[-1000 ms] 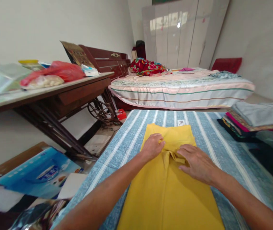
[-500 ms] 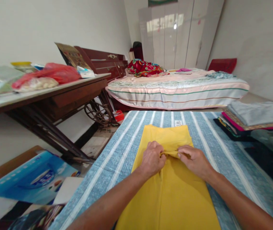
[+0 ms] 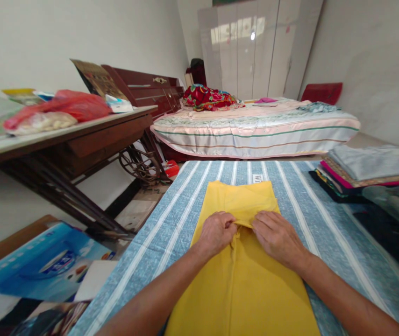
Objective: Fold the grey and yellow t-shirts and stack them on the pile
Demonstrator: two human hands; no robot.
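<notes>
A yellow garment [image 3: 255, 284] lies lengthwise on the blue striped cloth, its far end folded to a straight edge. What kind of garment it is I cannot make out. My left hand [image 3: 218, 232] is closed, pinching a bunched fold near the garment's middle line. Just to the right, my right hand [image 3: 278, 237] grips the same raised fold between thumb and fingers. The fabric between both hands is lifted and creased, with a small shadowed hollow under it. The garment's near end runs out of view at the bottom.
Folded clothes [image 3: 364, 170] are stacked at the right on the striped cloth [image 3: 171, 219]. Beyond stands a bed [image 3: 255, 135]. A sewing-machine table [image 3: 111, 126] bearing plastic bags [image 3: 76, 105] is at the left, above a blue box [image 3: 52, 261].
My right hand has shifted left, closer to my left hand, with its fingers now over the fold. The view has moved slightly. Both hands keep hold of the yellow fabric.
</notes>
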